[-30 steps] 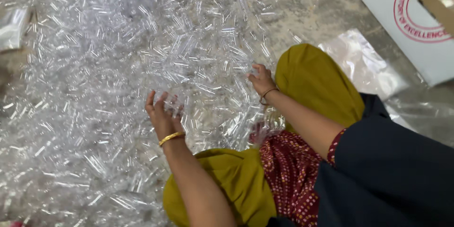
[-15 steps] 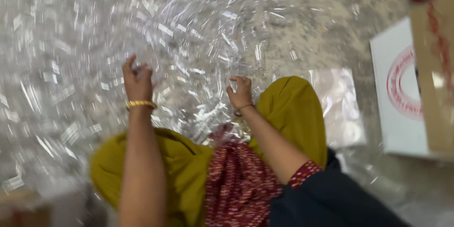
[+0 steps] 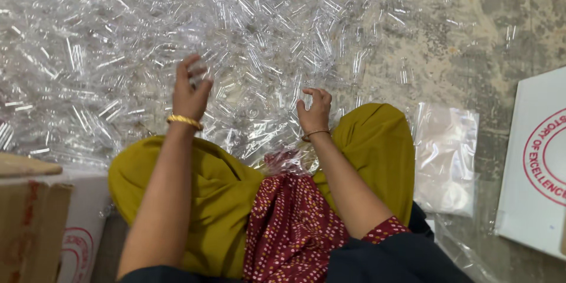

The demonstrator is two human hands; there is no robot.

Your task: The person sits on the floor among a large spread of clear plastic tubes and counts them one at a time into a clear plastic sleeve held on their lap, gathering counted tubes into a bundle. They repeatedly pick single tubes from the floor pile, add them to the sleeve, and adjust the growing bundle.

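A wide heap of small clear plastic tubes [image 3: 177, 29] covers the floor in front of me. My left hand [image 3: 190, 91], with a gold bangle at the wrist, is raised over the heap's near edge, and its fingers are closed on a few clear tubes. My right hand [image 3: 315, 112], wearing a thin bracelet, rests with bent fingers on the tubes beside my right knee. Whether it holds any is hidden. My knees in mustard-yellow cloth [image 3: 377, 141] and a red dotted cloth [image 3: 289, 224] lie below both hands.
A clear plastic bag [image 3: 445, 159] lies on the bare concrete floor [image 3: 471, 29] right of my knee. A white carton with a red round print [image 3: 539, 165] stands at the right edge. A brown cardboard box [image 3: 26, 218] and another white carton [image 3: 82, 230] sit at the lower left.
My left hand has lifted off the heap and closed its fingers around tubes. My right hand stays at the heap's edge by my knee. The view has swung and shows the cartons differently.
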